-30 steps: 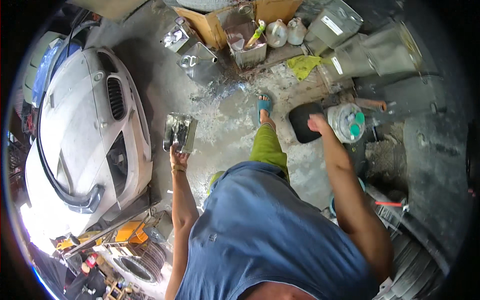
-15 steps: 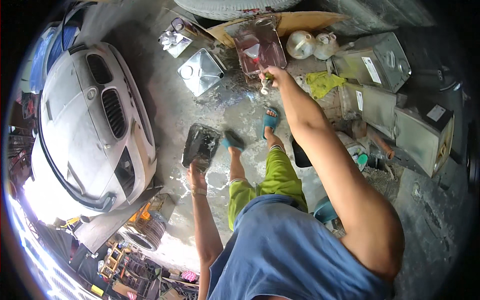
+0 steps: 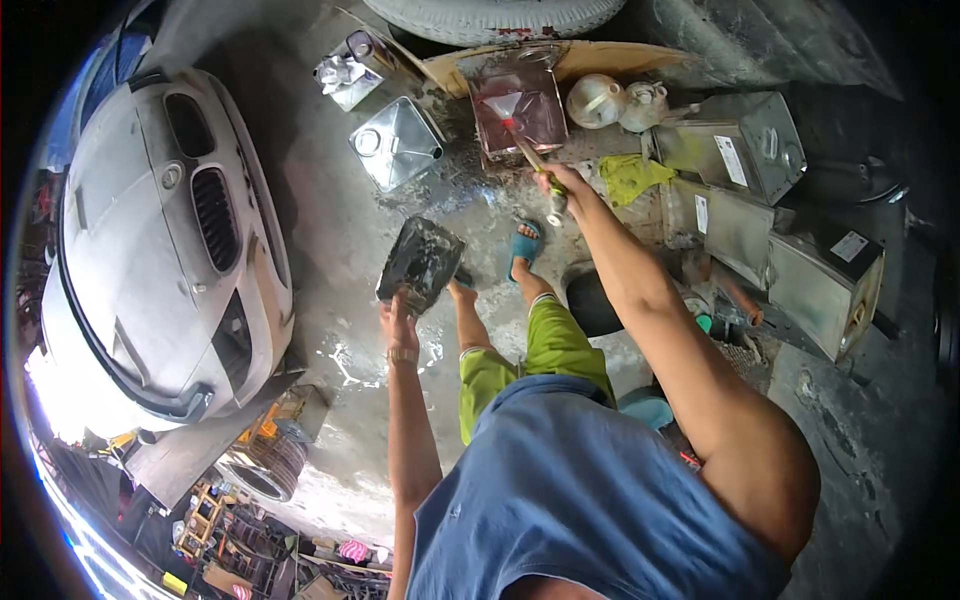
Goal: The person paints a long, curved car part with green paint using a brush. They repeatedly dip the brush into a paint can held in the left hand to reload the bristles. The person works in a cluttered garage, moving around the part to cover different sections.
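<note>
My left hand [image 3: 398, 322] grips the near edge of a black, rectangular tray [image 3: 425, 262] with pale smears. The tray is lifted over the concrete floor and tilted, near my left foot. My right hand [image 3: 566, 188] is closed around a slim, pale-shafted tool [image 3: 528, 153] with a yellow-green part at the grip and a whitish lower end [image 3: 556, 215]; its exact kind is unclear. The tool's far end reaches a white cone-shaped piece [image 3: 502, 104] with a red tip, over a reddish-stained square tin [image 3: 545, 120]. Whether they are joined cannot be made out.
Silver tins [image 3: 392, 150] stand ahead, and bigger metal cans [image 3: 750, 140] line the right. Rounded translucent jugs [image 3: 597, 101] and a yellow-green cloth [image 3: 636, 178] lie between. A white car front [image 3: 130, 230] fills the left; a tyre [image 3: 495, 18] is at the far edge.
My left hand has raised and tilted the tray, bringing it rightward. My right hand has drawn back from the stained tin toward me, showing more of the tool's shaft.
</note>
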{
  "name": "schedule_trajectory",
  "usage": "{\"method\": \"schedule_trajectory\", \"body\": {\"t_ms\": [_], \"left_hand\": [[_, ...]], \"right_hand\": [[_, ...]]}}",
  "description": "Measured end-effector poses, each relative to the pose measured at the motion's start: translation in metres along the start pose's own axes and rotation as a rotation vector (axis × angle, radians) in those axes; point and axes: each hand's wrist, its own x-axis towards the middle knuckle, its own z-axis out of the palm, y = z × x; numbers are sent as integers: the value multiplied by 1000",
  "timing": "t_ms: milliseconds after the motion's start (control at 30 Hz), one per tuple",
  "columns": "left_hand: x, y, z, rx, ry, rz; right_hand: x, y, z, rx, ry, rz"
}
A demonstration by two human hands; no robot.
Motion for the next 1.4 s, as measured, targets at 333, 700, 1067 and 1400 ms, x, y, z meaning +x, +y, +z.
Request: {"method": "schedule_trajectory", "body": {"t_ms": [333, 700, 1067, 1400], "left_hand": [[60, 13, 55, 177, -15, -107], [151, -7, 147, 281, 124, -80], [182, 16, 243, 529, 139, -29], [167, 34, 256, 463, 101, 40]], "right_hand": [[-156, 52, -45, -95, 106, -63], [-334, 41, -89, -591, 161, -225], [-438, 19, -57, -846, 415, -277], [-461, 11, -58, -1174, 614, -399]]}}
